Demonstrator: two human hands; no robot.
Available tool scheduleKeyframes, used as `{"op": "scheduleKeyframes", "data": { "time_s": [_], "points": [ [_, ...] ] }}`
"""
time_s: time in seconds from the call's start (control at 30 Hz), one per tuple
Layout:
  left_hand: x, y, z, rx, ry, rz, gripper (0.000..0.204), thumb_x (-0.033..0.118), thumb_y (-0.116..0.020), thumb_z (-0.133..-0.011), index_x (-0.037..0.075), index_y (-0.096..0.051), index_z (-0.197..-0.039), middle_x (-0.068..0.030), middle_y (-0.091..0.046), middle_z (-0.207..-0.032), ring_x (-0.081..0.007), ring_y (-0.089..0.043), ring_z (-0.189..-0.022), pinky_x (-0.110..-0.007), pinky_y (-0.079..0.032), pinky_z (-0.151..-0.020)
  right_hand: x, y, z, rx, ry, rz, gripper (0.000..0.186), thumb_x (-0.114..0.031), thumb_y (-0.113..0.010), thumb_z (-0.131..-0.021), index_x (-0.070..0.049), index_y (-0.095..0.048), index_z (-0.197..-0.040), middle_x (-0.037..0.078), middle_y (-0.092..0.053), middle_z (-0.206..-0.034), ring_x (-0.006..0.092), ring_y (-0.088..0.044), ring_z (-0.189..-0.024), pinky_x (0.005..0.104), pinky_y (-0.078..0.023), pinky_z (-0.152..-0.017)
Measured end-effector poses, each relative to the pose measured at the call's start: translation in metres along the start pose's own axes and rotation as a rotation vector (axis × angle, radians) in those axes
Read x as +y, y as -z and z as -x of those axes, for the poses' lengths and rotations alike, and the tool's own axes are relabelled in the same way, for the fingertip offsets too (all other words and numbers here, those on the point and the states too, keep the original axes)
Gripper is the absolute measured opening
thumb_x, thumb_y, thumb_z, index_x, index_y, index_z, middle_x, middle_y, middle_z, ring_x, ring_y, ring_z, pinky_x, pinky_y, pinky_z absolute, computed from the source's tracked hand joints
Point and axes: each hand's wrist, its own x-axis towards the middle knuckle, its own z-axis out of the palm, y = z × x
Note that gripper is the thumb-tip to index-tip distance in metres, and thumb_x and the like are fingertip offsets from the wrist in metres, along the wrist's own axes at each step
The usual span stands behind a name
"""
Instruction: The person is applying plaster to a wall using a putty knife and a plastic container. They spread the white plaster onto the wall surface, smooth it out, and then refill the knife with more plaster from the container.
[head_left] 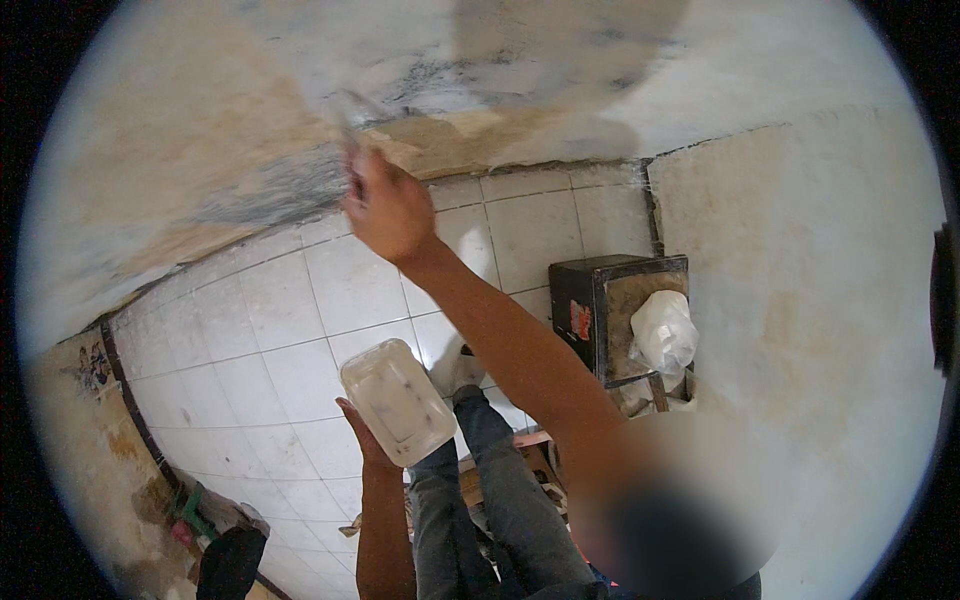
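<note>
My right hand (395,210) reaches up to the wall, closed round a scraper (350,165). The scraper is smeared by motion, and its thin blade is close to the wall; whether it touches cannot be made out. Patches of tan, white and dark grey cover this wall (260,90). Lower down, my left hand (372,440) holds a rectangular translucent plastic tub (400,402) by its left side, with the fingers mostly hidden beneath. A few dark smudges show on the tub's inside.
White tiles (260,290) cover the floor below the wall. To the right stands a black box-like cabinet (575,315) with a white plastic bag (665,330) on it. A dark object (235,560) is at the lower left. A side wall (800,300) rises at right.
</note>
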Motion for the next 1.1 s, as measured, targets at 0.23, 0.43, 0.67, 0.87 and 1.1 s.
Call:
{"op": "scheduleKeyframes", "data": {
  "time_s": [0.23,0.43,0.67,0.87,1.1],
  "points": [
    [0.009,0.005,0.004,-0.021,-0.039,-0.033,0.095,0.083,-0.032,-0.080,0.013,-0.030,-0.144,-0.0148,-0.043,-0.137,-0.0346,-0.049,-0.119,-0.052,-0.048,-0.095,0.149,0.105,0.012,0.574,-0.727,-0.990,0.015,-0.005,-0.060,-0.087,-0.009,-0.047,-0.095,0.004,-0.054,-0.078,0.0170,-0.055,-0.062,0.0283,-0.046,-0.050],
    [0.002,0.002,-0.004,-0.045,-0.013,-0.006,0.095,0.082,-0.032,-0.080,0.012,-0.030,-0.143,-0.0147,-0.043,-0.137,-0.0338,-0.049,-0.119,-0.051,-0.048,-0.095,0.077,0.088,-0.077,0.629,-0.396,-0.441,0.020,-0.005,-0.062,-0.082,-0.008,-0.045,-0.092,0.006,-0.050,-0.074,0.0169,-0.047,-0.060,0.0308,-0.043,-0.050],
    [0.009,0.016,-0.006,0.001,-0.070,0.015,0.092,0.080,-0.033,-0.082,0.011,-0.031,-0.143,-0.0146,-0.044,-0.136,-0.0343,-0.050,-0.118,-0.050,-0.048,-0.095,0.050,0.056,-0.004,0.375,-0.094,0.222,0.025,-0.007,-0.065,-0.076,-0.001,-0.045,-0.089,0.013,-0.056,-0.074,0.0282,-0.061,-0.060,0.0332,-0.049,-0.056],
    [0.000,0.007,-0.006,-0.013,-0.006,0.004,0.091,0.080,-0.031,-0.083,0.011,-0.031,-0.143,-0.0143,-0.043,-0.137,-0.0340,-0.049,-0.119,-0.051,-0.048,-0.096,0.055,0.024,-0.046,0.246,0.278,0.387,0.024,-0.006,-0.066,-0.076,-0.003,-0.052,-0.095,0.015,-0.061,-0.077,0.0308,-0.063,-0.063,0.0381,-0.052,-0.059],
    [0.011,0.025,0.000,0.063,-0.015,0.026,0.091,0.080,-0.029,-0.083,0.012,-0.031,-0.143,-0.0135,-0.043,-0.137,-0.0334,-0.049,-0.119,-0.051,-0.047,-0.097,0.116,0.079,0.032,0.407,-0.442,0.065,0.015,-0.011,-0.061,-0.082,-0.002,-0.056,-0.093,0.016,-0.060,-0.080,0.0309,-0.061,-0.075,0.0418,-0.048,-0.069]
  ]
}}
